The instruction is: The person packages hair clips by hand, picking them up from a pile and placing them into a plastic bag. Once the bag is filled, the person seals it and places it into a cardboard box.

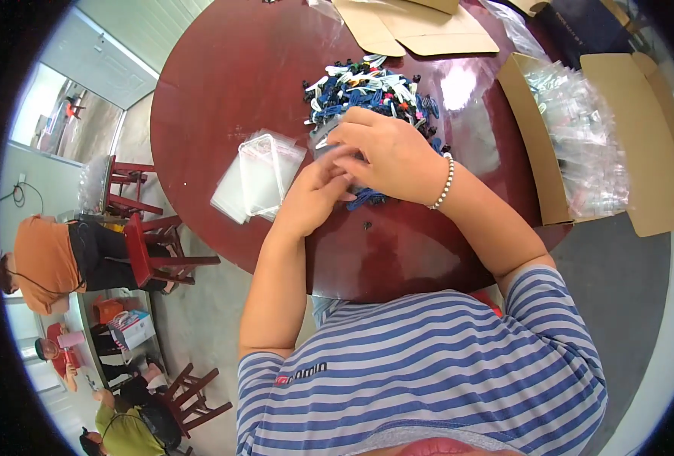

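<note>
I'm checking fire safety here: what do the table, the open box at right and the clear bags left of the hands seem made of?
Table: glossy dark red, perhaps lacquered wood, or laminate; it throws back bright glare.
Box: matte brown cardboard, judging by its broad flaps.
Bags: thin, shiny plastic film, most likely, being see-through.

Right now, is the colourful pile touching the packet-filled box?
Apart. The head view shows dark red tabletop between the colourful pile and the packet-filled box.
</note>
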`<state>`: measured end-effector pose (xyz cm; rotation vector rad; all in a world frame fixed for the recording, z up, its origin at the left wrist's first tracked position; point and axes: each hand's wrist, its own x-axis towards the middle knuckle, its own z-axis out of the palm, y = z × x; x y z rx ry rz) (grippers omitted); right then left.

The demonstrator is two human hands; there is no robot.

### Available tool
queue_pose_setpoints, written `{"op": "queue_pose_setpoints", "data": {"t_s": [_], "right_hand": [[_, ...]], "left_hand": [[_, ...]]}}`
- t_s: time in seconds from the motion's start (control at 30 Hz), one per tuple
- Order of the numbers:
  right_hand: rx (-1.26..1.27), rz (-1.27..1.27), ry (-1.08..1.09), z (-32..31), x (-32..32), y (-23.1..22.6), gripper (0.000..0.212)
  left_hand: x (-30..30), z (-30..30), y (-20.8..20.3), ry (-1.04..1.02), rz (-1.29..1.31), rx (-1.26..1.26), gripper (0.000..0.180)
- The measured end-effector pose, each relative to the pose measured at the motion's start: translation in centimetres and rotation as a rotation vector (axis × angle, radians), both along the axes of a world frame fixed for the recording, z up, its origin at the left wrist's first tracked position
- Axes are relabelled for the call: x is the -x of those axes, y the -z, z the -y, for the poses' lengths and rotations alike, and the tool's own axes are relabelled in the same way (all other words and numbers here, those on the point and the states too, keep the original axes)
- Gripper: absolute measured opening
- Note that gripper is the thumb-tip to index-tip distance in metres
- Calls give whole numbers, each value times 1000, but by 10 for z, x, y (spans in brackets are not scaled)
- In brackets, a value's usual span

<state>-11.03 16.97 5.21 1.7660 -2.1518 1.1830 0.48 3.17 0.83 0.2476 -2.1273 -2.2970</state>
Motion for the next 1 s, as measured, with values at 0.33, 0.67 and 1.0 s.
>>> {"op": "queue_pose_setpoints", "data": {"t_s": [0.33, 0.67, 1.0], "right_hand": [[25, -5, 47, 2, 8, 11, 19], [-526, 71, 107, -52, 56, -17, 28], [-409, 88, 178, -65, 57, 44, 35]], "left_hand": [[6, 0, 10, -198, -17, 27, 19], [8, -1, 13, -164, -99, 198, 18], [7, -20, 10, -180, -142, 464, 21]]}}
